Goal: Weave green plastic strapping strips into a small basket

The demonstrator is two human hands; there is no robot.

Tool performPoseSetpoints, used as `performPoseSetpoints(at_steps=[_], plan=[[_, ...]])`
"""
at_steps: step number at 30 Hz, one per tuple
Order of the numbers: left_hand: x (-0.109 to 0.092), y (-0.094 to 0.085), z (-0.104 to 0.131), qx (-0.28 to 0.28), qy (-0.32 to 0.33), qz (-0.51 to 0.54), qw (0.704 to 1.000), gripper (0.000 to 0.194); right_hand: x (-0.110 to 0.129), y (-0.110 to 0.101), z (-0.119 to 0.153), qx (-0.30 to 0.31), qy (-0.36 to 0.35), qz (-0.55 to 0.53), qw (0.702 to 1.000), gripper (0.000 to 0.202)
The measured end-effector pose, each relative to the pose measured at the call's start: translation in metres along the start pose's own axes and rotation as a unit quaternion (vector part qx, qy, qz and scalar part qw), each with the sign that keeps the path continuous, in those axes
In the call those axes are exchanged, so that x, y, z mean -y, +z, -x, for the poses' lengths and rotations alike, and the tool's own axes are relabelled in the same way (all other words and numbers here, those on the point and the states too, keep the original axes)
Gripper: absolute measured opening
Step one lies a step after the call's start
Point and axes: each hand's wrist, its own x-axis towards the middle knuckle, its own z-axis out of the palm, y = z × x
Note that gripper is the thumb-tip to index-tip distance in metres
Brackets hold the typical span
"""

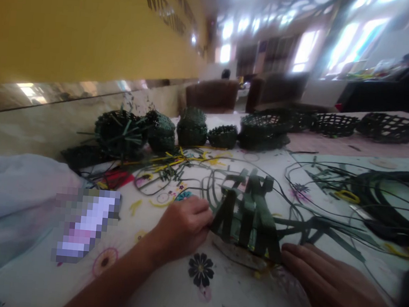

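A partly woven basket of dark green strips (pixel 251 215) stands on the flowered tablecloth, its loose strip ends bent up and inward at the top. At its left edge my left hand (pixel 185 226) has its fingers curled closed against the green strips. My right hand (pixel 326 279) lies low at the basket's right side, fingers stretched out and side by side, the tips touching its lower edge. Long green strips (pixel 323 226) run out to the right behind my right hand. Yellow bits show under the basket's front edge.
Several dark green baskets (pixel 192 126) line the back of the table. Coiled green strips (pixel 394 194) lie at the right, yellow and green scraps (pixel 175 163) behind the work. A white plastic bag (pixel 13 208) and a blurred-out object (pixel 89 224) are at the left, beside a yellow wall board (pixel 75 27).
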Motion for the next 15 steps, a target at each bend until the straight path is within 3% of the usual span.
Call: performPoseSetpoints(at_steps=[3,8,11,15], plan=[[-0.002,-0.001,-0.001,-0.001,0.042,-0.025,0.999,0.009,0.005,-0.006,-0.009,-0.005,-0.028,-0.003,1.0,0.037],[0.001,-0.008,0.001,0.134,0.007,0.027,0.991,0.015,0.02,-0.02,-0.035,0.012,-0.046,-0.034,0.998,0.038],[0.001,-0.009,0.003,0.168,-0.018,0.021,0.985,0.021,0.028,-0.019,-0.032,0.034,-0.038,-0.058,0.997,0.036],[-0.002,-0.007,0.002,0.217,-0.057,0.108,0.969,0.008,0.038,-0.012,-0.016,0.048,-0.009,-0.085,0.995,0.033]])
